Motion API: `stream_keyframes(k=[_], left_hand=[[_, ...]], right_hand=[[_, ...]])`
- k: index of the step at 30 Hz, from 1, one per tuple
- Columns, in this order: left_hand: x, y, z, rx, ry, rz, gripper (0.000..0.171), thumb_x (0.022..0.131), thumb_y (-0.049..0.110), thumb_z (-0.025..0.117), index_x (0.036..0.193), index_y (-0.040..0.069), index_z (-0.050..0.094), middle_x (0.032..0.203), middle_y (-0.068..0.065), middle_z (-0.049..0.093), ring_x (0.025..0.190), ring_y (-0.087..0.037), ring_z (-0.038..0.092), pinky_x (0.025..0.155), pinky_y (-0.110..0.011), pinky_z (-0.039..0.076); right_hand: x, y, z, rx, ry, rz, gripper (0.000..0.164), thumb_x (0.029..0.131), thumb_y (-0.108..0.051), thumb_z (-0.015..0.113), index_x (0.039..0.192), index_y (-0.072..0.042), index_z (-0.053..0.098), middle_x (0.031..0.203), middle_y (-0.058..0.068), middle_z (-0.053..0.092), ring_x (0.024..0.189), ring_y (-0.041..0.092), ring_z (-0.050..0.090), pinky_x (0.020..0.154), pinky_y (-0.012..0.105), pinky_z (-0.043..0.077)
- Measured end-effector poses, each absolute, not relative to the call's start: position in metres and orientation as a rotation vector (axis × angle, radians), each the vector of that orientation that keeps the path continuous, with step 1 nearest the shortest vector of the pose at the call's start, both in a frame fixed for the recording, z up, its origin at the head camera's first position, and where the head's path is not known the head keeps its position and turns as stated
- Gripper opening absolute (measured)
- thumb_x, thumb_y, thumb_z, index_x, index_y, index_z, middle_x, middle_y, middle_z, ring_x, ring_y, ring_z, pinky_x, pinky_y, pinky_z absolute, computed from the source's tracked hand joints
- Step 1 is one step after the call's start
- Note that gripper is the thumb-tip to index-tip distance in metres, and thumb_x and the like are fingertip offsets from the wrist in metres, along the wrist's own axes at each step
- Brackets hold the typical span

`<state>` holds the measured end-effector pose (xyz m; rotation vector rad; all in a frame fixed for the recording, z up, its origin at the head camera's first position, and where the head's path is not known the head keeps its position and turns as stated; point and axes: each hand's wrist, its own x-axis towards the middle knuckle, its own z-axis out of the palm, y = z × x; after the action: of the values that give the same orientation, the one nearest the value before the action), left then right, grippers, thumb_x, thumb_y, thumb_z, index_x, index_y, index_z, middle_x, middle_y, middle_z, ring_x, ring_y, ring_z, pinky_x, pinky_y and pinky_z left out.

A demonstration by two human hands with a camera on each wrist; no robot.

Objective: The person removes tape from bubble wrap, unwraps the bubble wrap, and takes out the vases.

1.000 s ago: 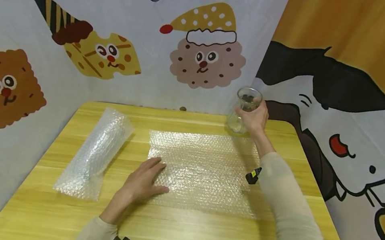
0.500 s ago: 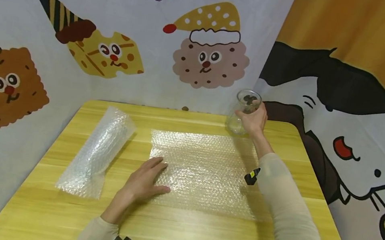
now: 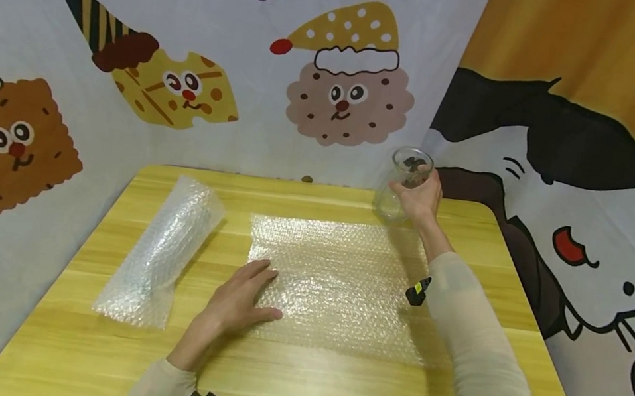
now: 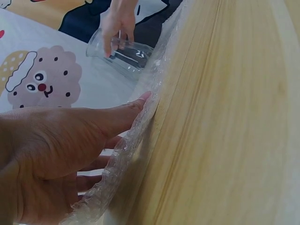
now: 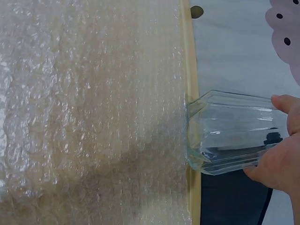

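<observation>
Near the table's far right corner, my right hand [image 3: 421, 195] grips a clear glass vase [image 3: 391, 204] around its narrow neck, below the flared rim. Its faceted body shows in the right wrist view, where the glass vase [image 5: 239, 131] has its base at the table's far edge. A flat sheet of bubble wrap [image 3: 336, 281] lies across the middle of the table. On that sheet's left edge rests my left hand [image 3: 238, 298], fingers spread and relaxed. In the left wrist view the thumb and fingers of the left hand [image 4: 61, 150] touch the bubble wrap [image 4: 136, 136].
On the left of the wooden table [image 3: 292, 389] lies a bubble-wrapped bundle [image 3: 162, 258], long and slanted; its contents are hidden. A cartoon-printed cloth [image 3: 196, 21] hangs right behind the table's far edge and along the right side. Small black devices sit at both wrists.
The head view has shifted slightly. Both hands, the glass vase and the bubble wrap stay about where they were.
</observation>
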<state>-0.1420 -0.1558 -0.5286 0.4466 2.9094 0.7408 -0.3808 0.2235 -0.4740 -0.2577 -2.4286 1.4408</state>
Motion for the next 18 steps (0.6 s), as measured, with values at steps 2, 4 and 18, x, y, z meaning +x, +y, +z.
stream_keyframes(k=[2,4,18], left_hand=[[-0.142,-0.155,-0.529,0.446,2.905,0.74,0.089,0.082,0.055,0.082,0.154,0.016,0.048,0.169,-0.011,0.033,0.157,-0.035,0.032,0.121,-0.063,0.039],[-0.143,-0.155,-0.53,0.441,2.904,0.743,0.089,0.082,0.055,0.082,0.155,0.017,0.048,0.17,-0.011,0.033,0.157,-0.035,0.031,0.122,-0.063,0.038],[-0.142,-0.156,-0.529,0.444,2.903,0.734,0.089,0.082,0.056,0.081,0.154,0.016,0.048,0.169,-0.012,0.034,0.157,-0.035,0.031,0.12,-0.064,0.039]], right_hand=[[-0.381,0.225,-0.476,-0.25,-2.424,1.466,0.082,0.078,-0.031,0.09,0.144,-0.01,0.045,0.145,0.015,0.057,0.138,0.032,0.055,0.115,0.044,0.049],[-0.381,0.226,-0.476,-0.226,-2.413,1.486,0.083,0.079,-0.03,0.09,0.144,-0.009,0.045,0.149,0.016,0.055,0.141,0.032,0.053,0.118,0.043,0.048],[-0.343,0.233,-0.478,-0.226,-2.492,1.559,0.102,0.088,-0.055,0.077,0.162,-0.01,0.023,0.164,0.018,0.036,0.152,0.038,0.035,0.127,0.052,0.035]])
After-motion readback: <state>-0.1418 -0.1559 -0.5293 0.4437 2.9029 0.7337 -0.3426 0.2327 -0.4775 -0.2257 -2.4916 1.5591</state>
